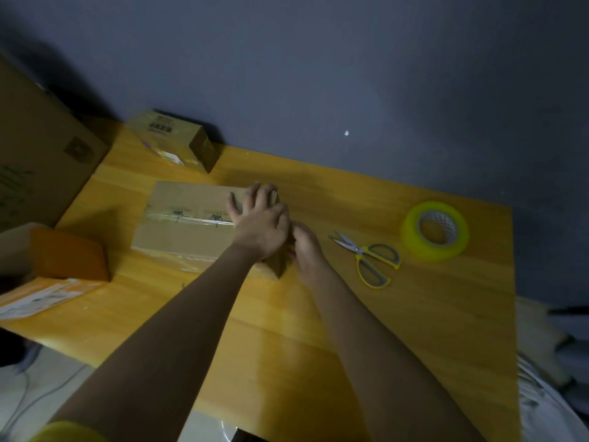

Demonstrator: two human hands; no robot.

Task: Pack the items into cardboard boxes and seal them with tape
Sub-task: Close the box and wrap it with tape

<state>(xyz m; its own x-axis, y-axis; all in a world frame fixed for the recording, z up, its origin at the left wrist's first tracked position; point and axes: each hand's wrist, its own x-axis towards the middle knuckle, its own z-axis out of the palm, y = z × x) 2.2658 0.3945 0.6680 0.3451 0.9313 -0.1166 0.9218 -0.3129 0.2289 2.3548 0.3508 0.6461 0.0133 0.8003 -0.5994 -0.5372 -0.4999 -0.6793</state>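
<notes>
A closed flat cardboard box (185, 224) lies on the yellow wooden table (350, 330), with a strip of clear tape along its top seam. My left hand (259, 223) lies flat with spread fingers on the box's right end. My right hand (306, 250) touches the box's right side face, just below and beside the left hand; its fingertips are hidden. A roll of clear tape (435, 231) and yellow-handled scissors (369, 256) lie to the right of the box, apart from both hands.
A sealed small box (178, 138) sits at the table's back left. A large carton (38, 154) stands beyond the left edge. An orange box (70, 253) and a flat printed package (44, 295) lie at the front left. A grey wall rises behind.
</notes>
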